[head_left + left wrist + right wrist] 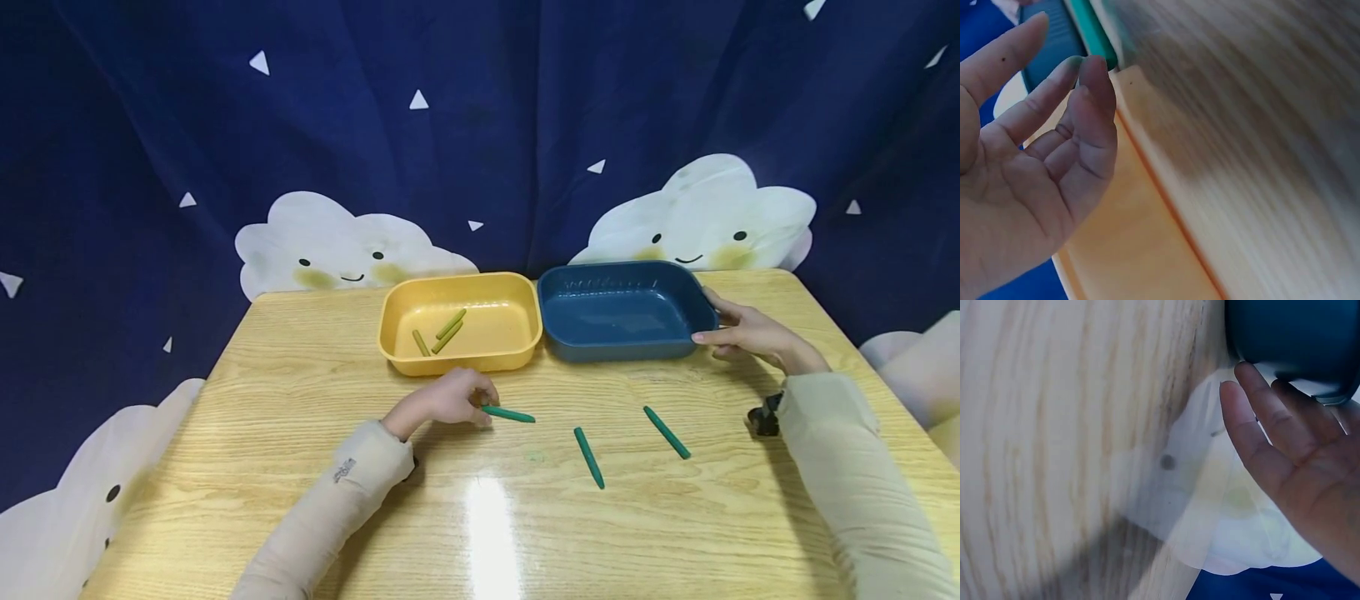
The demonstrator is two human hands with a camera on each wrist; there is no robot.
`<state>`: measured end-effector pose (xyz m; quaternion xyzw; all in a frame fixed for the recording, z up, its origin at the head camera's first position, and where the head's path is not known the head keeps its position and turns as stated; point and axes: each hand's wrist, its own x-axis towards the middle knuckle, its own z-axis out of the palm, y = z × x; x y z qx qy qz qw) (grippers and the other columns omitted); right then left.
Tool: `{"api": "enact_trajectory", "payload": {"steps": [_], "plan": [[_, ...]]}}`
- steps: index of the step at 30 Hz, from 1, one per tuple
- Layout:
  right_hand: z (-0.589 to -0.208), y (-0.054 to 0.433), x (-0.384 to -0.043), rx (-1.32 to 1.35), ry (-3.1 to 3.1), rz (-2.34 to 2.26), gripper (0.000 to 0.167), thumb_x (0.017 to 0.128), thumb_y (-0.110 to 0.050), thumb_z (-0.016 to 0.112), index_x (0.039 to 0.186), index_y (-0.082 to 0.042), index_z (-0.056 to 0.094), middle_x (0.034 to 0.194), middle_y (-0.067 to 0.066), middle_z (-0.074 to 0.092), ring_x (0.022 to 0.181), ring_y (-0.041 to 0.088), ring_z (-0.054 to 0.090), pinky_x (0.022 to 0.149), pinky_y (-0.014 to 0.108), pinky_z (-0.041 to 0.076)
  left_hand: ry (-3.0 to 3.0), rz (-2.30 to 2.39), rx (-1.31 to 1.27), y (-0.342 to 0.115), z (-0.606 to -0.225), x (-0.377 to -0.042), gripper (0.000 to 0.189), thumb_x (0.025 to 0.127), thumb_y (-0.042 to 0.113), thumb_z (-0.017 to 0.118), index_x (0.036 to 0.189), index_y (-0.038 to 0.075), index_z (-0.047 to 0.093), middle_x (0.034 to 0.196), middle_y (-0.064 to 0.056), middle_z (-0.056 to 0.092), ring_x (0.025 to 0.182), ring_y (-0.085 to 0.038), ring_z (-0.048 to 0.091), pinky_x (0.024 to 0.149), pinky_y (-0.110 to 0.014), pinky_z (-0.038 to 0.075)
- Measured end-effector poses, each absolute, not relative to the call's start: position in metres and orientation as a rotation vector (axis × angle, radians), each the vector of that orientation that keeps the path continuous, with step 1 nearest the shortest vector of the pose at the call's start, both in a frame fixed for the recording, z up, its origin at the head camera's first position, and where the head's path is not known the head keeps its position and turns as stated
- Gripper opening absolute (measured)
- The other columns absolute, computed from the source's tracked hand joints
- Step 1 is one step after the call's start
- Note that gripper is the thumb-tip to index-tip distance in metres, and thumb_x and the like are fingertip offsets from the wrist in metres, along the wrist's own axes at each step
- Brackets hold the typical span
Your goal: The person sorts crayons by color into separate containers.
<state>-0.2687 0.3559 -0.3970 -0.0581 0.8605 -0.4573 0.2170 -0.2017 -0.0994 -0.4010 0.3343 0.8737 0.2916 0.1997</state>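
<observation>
My left hand [455, 398] is over the table just in front of the yellow bin [495, 362], pinching one end of a green crayon [513, 414]. The crayon's free end points right. In the left wrist view the green crayon [1092, 28] shows beyond the fingertips of the left hand [1054, 137], with the yellow bin below. At the right end of the dark blue bin [615, 321], my right hand [757, 333] touches the outer wall and rim. Its fingers extend toward the blue bin [1294, 337] in the right wrist view.
Two more green crayons lie on the table, one near the middle [588, 457] and another to its right [667, 432]. Three olive-coloured crayons [447, 337] lie in the yellow bin. Both bins stand side by side at the table's back edge, before a dark blue curtain [480, 125].
</observation>
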Motion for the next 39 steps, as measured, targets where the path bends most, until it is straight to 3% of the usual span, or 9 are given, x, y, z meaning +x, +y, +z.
{"api": "enact_trajectory", "payload": {"steps": [4,11,16,21,27,34,39], "plan": [[-0.397,0.355,-0.269,-0.161,2.389,-1.248,0.098,0.085,-0.026,0.066,0.143,-0.024,-0.013,0.141,0.039,0.007,0.082,0.016,0.056,0.068,0.034,0.052,2.458,0.711,0.916,-0.097,-0.404,-0.202,0.018,0.075,0.006,0.073,0.091,0.003,0.066,0.082,-0.004,0.062,0.077,-0.015,0.056,0.068,-0.025,0.046],[-0.398,0.356,-0.269,-0.189,2.429,-1.206,0.096,0.085,-0.028,0.065,0.143,-0.022,-0.012,0.14,0.04,0.008,0.101,0.02,0.05,0.073,0.036,0.052,2.468,0.655,0.928,-0.095,-0.408,-0.205,0.011,0.075,0.002,0.072,0.082,0.005,0.063,0.074,0.0,0.058,0.068,-0.01,0.051,0.062,-0.022,0.044],[-0.4,0.358,-0.27,-0.186,2.427,-1.209,0.097,0.085,-0.029,0.065,0.143,-0.023,-0.012,0.14,0.04,0.005,0.102,0.019,0.051,0.072,0.036,0.053,2.485,0.664,0.93,-0.095,-0.406,-0.206,0.005,0.078,0.002,0.069,0.08,0.003,0.065,0.074,0.001,0.06,0.069,-0.01,0.052,0.064,-0.022,0.045],[-0.399,0.359,-0.27,-0.186,2.43,-1.204,0.096,0.085,-0.029,0.064,0.143,-0.022,-0.012,0.141,0.039,0.005,0.114,0.032,0.042,0.073,0.036,0.052,2.503,0.71,0.977,-0.095,-0.404,-0.208,0.001,0.081,0.002,0.066,0.08,0.002,0.066,0.075,0.0,0.062,0.07,-0.01,0.053,0.065,-0.021,0.046],[-0.4,0.359,-0.269,-0.183,2.431,-1.214,0.095,0.086,-0.028,0.064,0.143,-0.022,-0.012,0.142,0.038,0.007,0.114,0.03,0.042,0.073,0.035,0.052,2.49,0.849,1.029,-0.094,-0.396,-0.209,0.006,0.084,0.0,0.062,0.08,0.001,0.066,0.075,-0.002,0.062,0.069,-0.011,0.056,0.063,-0.021,0.046],[-0.401,0.361,-0.266,-0.17,2.403,-1.26,0.095,0.087,-0.025,0.063,0.143,-0.023,-0.013,0.142,0.037,0.002,0.123,0.042,0.028,0.074,0.035,0.052,2.443,1.015,1.063,-0.089,-0.383,-0.213,0.007,0.088,0.001,0.057,0.088,-0.001,0.064,0.078,-0.015,0.064,0.062,-0.02,0.058,0.055,-0.019,0.045],[-0.401,0.358,-0.267,-0.164,2.408,-1.272,0.096,0.086,-0.027,0.064,0.143,-0.023,-0.012,0.142,0.038,0.003,0.123,0.043,0.028,0.073,0.036,0.052,2.497,1.105,1.123,-0.083,-0.362,-0.218,0.007,0.088,0.0,0.056,0.087,0.0,0.063,0.077,-0.011,0.061,0.066,-0.02,0.058,0.058,-0.021,0.046]]}}
